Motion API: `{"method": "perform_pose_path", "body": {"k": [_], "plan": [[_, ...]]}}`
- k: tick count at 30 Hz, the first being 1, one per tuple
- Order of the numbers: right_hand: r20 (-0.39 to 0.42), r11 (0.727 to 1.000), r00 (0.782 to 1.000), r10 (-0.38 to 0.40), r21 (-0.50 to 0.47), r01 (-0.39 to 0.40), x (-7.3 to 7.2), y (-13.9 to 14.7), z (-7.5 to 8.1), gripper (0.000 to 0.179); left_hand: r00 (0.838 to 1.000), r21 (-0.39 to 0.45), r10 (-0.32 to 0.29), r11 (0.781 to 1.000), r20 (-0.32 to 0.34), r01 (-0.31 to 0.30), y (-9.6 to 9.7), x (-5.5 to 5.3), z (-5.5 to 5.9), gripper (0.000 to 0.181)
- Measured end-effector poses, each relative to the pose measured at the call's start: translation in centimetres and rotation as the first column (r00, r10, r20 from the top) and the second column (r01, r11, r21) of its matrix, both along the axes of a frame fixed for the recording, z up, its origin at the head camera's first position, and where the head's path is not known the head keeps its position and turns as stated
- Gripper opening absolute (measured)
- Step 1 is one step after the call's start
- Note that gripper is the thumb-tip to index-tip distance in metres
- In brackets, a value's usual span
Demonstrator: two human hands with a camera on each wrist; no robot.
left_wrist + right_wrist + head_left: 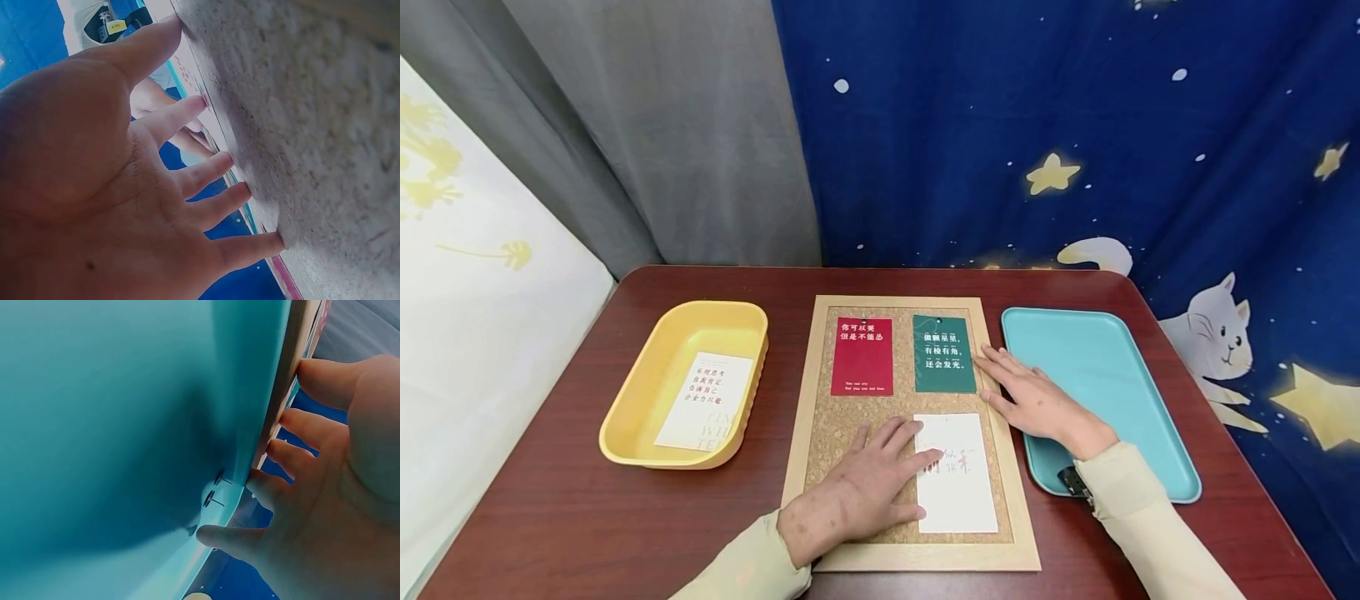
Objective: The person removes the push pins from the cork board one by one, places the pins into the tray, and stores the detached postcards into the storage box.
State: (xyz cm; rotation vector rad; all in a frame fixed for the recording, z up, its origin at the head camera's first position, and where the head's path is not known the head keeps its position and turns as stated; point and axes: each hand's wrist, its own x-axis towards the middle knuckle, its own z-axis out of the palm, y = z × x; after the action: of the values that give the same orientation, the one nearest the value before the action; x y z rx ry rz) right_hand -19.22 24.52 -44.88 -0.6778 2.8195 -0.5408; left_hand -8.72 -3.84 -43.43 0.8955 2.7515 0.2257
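A wood-framed cork board [835, 425] lies on the table. A red card [862, 360] and a green card [944, 379] sit on its upper half, each with a dark pin at its top edge. A white card [958, 504] with faint lettering lies at the lower right of the cork. My left hand [865, 483] rests with spread fingers on the cork and the white card's left part. My right hand [1037, 400] touches the board's right frame beside the green card, fingers extended, holding nothing. In the right wrist view, thumbtacks [209, 499] lie in the blue tray under that hand.
The blue tray [1120, 375] stands right of the board, close to its frame. Left of the board is a yellow basket [625, 433] with a white printed card [703, 408] inside. Curtains [925, 125] hang behind the dark red table [535, 500].
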Motion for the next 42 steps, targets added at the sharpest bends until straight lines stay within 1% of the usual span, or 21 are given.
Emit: {"method": "perform_pose_path", "body": {"k": [13,20,26,33,42], "plan": [[0.036,1.0,0.999,-0.011,0.004,0.01,-0.1,-0.13,-0.14,0.061,1.0,-0.006,0.001,1.0,0.002,-0.001,0.07,-0.08,-0.16,0.069],[0.038,1.0,0.999,-0.006,0.001,0.006,-0.15,-0.18,-0.17,0.061,1.0,-0.022,0.007,1.0,0.007,-0.007,0.12,-0.09,-0.11,0.069],[0.05,1.0,0.999,-0.009,0.0,0.009,-0.17,-0.17,-0.16,0.061,1.0,-0.028,0.006,1.0,-0.011,-0.006,0.18,-0.01,-0.02,0.069],[0.042,1.0,0.999,-0.008,-0.004,0.008,-0.16,-0.14,-0.21,0.061,1.0,-0.025,0.003,1.0,-0.016,-0.003,0.24,0.01,-0.03,0.069],[0.054,1.0,0.998,-0.013,-0.017,0.014,-0.19,-0.14,-0.23,0.061,1.0,-0.026,-0.008,1.0,-0.019,0.007,0.13,-0.22,0.12,0.07]]}}
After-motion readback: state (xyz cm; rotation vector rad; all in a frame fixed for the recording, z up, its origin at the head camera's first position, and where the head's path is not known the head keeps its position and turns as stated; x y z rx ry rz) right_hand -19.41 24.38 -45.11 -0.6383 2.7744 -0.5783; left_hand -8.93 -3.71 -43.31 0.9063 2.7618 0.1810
